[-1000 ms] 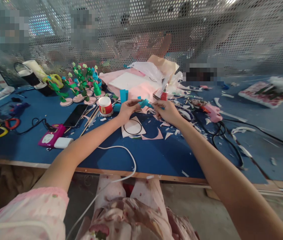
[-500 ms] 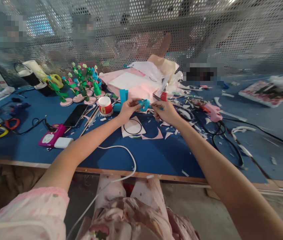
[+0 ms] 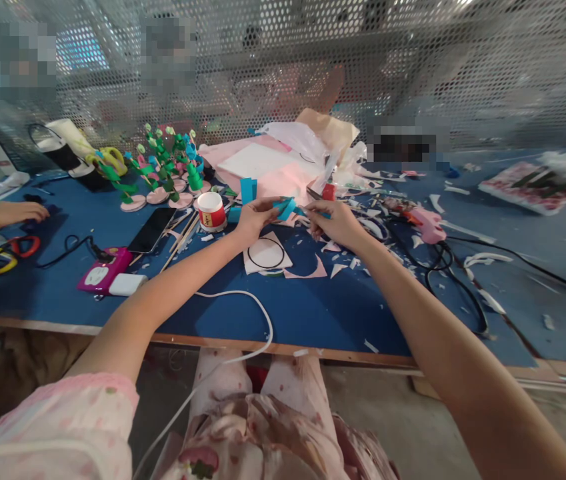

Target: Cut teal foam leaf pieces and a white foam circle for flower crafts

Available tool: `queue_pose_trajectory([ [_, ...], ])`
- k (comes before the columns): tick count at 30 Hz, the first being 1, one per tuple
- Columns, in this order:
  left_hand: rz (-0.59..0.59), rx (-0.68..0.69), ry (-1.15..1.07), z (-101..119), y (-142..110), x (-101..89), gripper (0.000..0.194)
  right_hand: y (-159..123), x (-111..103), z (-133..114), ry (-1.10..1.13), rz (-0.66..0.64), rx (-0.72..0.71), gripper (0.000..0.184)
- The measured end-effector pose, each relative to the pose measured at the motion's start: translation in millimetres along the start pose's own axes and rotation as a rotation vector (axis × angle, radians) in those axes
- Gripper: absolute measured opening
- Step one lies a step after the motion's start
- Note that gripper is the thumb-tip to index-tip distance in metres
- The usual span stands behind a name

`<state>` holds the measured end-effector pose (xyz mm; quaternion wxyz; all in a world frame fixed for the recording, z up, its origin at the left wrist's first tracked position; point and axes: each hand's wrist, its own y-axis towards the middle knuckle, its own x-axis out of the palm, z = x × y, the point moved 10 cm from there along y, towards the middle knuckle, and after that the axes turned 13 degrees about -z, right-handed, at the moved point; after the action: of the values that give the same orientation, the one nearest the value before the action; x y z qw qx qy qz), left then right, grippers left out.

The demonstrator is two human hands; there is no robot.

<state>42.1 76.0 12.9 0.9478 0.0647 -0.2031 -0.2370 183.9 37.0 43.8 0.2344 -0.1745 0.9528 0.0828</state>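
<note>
Pinched in the fingers of my left hand point(image 3: 253, 220) is a piece of bright blue paper point(image 3: 285, 209). My right hand point(image 3: 335, 222) is closed just to the right of it, with a slim dark pointed tool point(image 3: 313, 193) jutting from its fingers; its exact kind is unclear. A bit of blue also shows by the right fingers. More blue paper strips point(image 3: 247, 191) stand behind my left hand. Below the hands lies a white square card point(image 3: 267, 255) with a black ring on it. A red and white tub point(image 3: 211, 213) is left of my left hand.
Several green paper plants point(image 3: 195, 179) on pink round bases stand at the back left. A phone point(image 3: 151, 231) and a purple device point(image 3: 105, 270) lie at left. A co-worker's hand point(image 3: 17, 212) is above scissors point(image 3: 25, 247). A pink glue gun point(image 3: 430, 227) with its cable lies right, among paper scraps.
The blue paper between my hands has changed from a bunched shape to a flatter, slanted strip. My hands have barely shifted. At left, a co-worker's arm has reached in over the table.
</note>
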Motion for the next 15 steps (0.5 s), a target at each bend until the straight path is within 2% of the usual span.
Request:
queue_pose_trajectory([
  [5, 0.026, -0.017, 0.045, -4.5, 1.8, -5.2, 0.033, -1.0, -1.2, -0.2, 0.064, -0.032, 0.031, 0.027],
  [10, 0.035, 0.002, 0.029, -4.7, 2.6, -8.3, 0.037, -1.0, -6.3, -1.0, 0.096, -0.012, 0.011, 0.034],
  [15, 0.037, 0.016, 0.032, -2.2, 2.3, -8.3, 0.033, 0.3, -11.6, 4.2, 0.087, -0.002, 0.008, 0.034],
])
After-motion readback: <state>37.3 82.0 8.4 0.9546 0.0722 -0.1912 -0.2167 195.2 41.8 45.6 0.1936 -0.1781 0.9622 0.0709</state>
